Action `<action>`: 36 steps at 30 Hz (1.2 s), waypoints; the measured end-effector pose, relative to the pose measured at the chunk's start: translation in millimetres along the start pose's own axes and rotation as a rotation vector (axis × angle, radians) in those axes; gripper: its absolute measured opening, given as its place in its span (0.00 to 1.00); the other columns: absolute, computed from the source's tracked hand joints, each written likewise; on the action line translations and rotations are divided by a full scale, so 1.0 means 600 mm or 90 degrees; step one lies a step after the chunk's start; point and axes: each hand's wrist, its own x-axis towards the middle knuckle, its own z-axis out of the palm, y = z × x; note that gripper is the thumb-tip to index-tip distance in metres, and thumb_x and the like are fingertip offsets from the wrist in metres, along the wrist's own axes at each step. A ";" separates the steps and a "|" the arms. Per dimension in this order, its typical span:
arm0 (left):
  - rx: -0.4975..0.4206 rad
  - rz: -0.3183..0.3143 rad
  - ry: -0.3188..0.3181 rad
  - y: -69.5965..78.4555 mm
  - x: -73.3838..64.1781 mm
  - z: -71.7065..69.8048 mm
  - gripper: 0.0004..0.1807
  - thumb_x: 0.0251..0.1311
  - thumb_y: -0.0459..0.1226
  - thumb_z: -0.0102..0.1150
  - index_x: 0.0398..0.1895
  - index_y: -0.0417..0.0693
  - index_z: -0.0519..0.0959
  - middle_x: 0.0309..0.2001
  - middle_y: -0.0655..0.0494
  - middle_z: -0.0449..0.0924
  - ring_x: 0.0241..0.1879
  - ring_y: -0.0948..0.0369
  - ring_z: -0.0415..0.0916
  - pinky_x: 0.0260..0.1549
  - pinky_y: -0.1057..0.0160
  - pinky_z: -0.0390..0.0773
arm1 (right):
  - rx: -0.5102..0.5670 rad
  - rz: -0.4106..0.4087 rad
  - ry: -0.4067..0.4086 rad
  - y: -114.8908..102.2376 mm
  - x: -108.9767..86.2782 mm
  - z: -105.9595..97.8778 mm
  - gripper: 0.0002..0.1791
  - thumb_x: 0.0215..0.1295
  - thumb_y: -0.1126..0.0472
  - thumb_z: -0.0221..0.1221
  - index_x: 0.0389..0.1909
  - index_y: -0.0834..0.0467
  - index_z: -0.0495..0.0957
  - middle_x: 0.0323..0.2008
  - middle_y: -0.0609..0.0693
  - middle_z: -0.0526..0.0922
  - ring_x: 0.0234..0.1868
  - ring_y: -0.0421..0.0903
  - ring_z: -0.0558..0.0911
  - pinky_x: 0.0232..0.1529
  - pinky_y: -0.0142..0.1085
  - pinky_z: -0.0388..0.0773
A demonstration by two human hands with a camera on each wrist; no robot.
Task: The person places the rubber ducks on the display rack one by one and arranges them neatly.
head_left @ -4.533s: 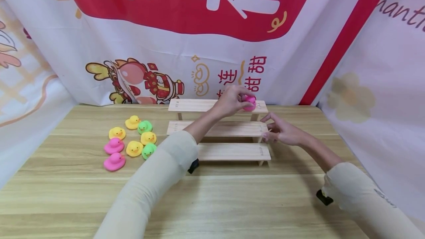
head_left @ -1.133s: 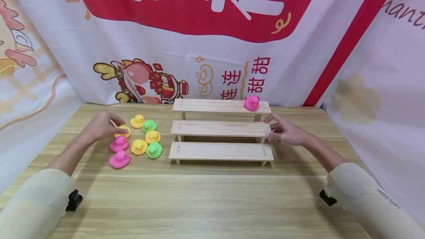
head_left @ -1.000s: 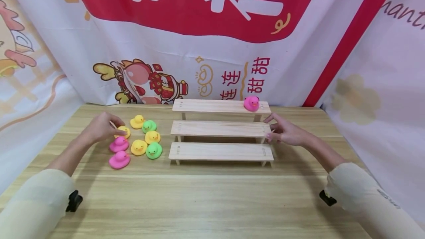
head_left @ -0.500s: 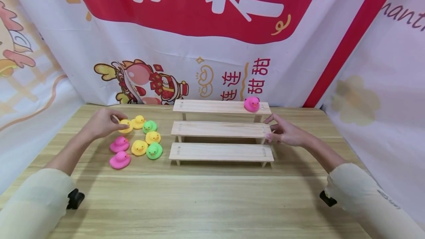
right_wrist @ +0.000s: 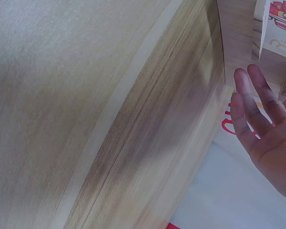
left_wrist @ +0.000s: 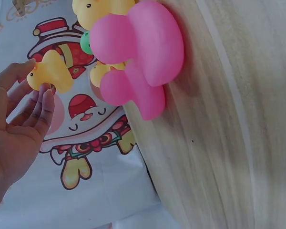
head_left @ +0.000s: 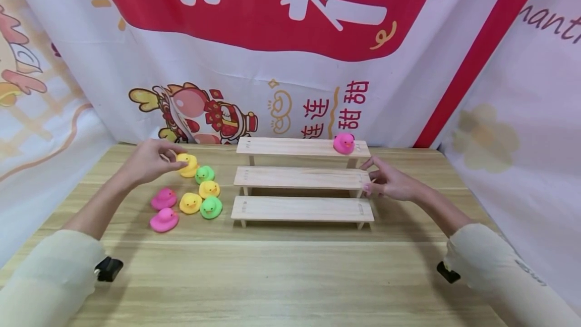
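Observation:
My left hand [head_left: 152,161] pinches a yellow rubber duck [left_wrist: 51,71] between thumb and fingers, raised in front of the white cloth in the left wrist view. In the head view it overlaps another yellow duck [head_left: 192,171] at the back of the duck group. My right hand [head_left: 390,180] grips the right end of a three-step wooden display stand [head_left: 299,177] at its middle step, index finger behind and thumb at the front. Its other fingers [right_wrist: 257,114] stretch out beside the stand in the right wrist view. A pink duck [head_left: 344,144] sits on the top step's right end.
Left of the stand, pink ducks [head_left: 164,220], green ducks [head_left: 211,207] and yellow ducks [head_left: 190,203] lie close together on the wooden table [head_left: 290,281]. A printed cloth [head_left: 281,64] hangs along the table's back edge, with side cloths [head_left: 513,90] either side.
The pink duck was set on the top step and my left hand went back to the group. It then took a yellow duck and moved it back and right. My right hand stays put.

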 end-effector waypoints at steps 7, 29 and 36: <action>-0.006 0.024 0.004 0.019 0.001 0.001 0.18 0.60 0.35 0.75 0.51 0.35 0.86 0.38 0.44 0.85 0.36 0.54 0.82 0.32 0.68 0.81 | 0.010 -0.015 -0.001 -0.002 0.001 0.000 0.23 0.75 0.69 0.57 0.61 0.66 0.57 0.37 0.64 0.86 0.39 0.58 0.84 0.30 0.42 0.82; -0.040 0.104 0.039 0.116 0.033 -0.004 0.16 0.60 0.34 0.74 0.50 0.37 0.87 0.35 0.49 0.81 0.31 0.59 0.77 0.29 0.72 0.77 | 0.016 -0.009 0.001 -0.003 -0.002 0.001 0.23 0.75 0.68 0.57 0.62 0.66 0.56 0.38 0.63 0.86 0.39 0.58 0.84 0.31 0.41 0.81; -0.061 0.111 0.049 0.139 0.046 0.000 0.16 0.59 0.32 0.74 0.49 0.36 0.87 0.37 0.45 0.82 0.33 0.56 0.81 0.30 0.73 0.80 | 0.015 -0.001 0.001 -0.004 -0.002 0.001 0.24 0.75 0.68 0.58 0.63 0.66 0.56 0.40 0.64 0.86 0.40 0.59 0.84 0.31 0.41 0.81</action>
